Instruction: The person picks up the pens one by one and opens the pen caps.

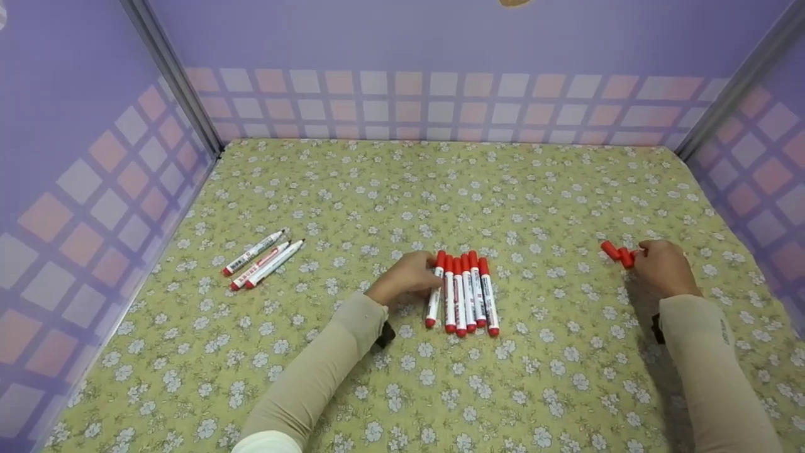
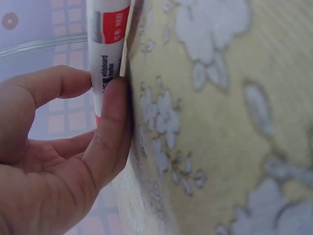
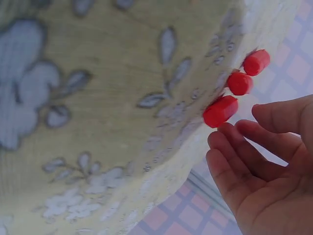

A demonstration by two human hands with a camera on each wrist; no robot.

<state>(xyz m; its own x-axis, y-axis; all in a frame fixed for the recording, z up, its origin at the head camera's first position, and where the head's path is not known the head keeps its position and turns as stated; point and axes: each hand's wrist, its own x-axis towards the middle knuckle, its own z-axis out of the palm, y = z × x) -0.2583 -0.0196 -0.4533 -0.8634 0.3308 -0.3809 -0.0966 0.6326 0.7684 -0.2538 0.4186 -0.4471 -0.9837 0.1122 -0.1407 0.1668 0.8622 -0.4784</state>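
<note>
My left hand (image 1: 407, 274) pinches the leftmost whiteboard marker (image 1: 434, 296) of a row between thumb and fingers. In the left wrist view this white-barrelled marker (image 2: 108, 49) carries a red label. Several more red-capped markers (image 1: 471, 292) lie side by side just right of it, caps pointing away from me. Far to the right, my right hand (image 1: 666, 267) is beside loose red marker caps (image 1: 610, 250). The right wrist view shows three caps (image 3: 239, 83) in a line, with the loosely bent fingertips right at the nearest one and the thumb apart.
Three uncapped markers (image 1: 261, 261) lie slanted at the left, dark tips pointing away. A flowered yellow-green cloth (image 1: 402, 189) covers the table. Purple panels with a checked band (image 1: 409, 94) enclose its back and sides.
</note>
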